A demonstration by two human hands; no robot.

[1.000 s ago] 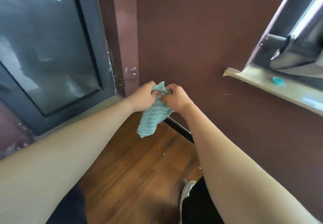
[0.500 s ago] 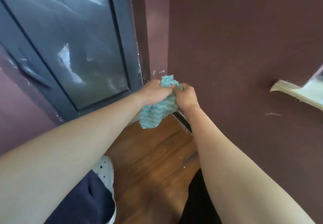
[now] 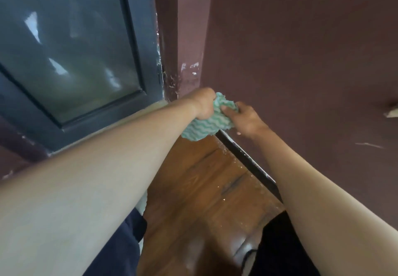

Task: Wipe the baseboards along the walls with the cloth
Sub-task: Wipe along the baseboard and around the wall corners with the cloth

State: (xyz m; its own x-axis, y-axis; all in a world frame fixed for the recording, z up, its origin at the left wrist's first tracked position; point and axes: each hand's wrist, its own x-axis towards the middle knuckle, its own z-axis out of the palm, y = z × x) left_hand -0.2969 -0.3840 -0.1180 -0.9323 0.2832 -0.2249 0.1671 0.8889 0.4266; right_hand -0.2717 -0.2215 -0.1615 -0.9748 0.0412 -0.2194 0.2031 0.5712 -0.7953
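Near the centre of the frame both hands are clenched on the cloth [image 3: 205, 123], a green-and-white wavy-patterned rag bunched up between them. The left hand [image 3: 204, 103] grips its upper left part in a closed fist, and the right hand [image 3: 245, 118] pinches the right side with its thumb pressed into the fabric. A loose fold of the cloth hangs below the hands, above the wooden floor [image 3: 200, 200]. Just under and right of the cloth, the dark baseboard [image 3: 247, 161] runs diagonally toward the lower right along the foot of the maroon wall [image 3: 301, 60]. A dark-framed glass door [image 3: 71, 45] fills the upper left of the frame. The cloth is not touching the baseboard
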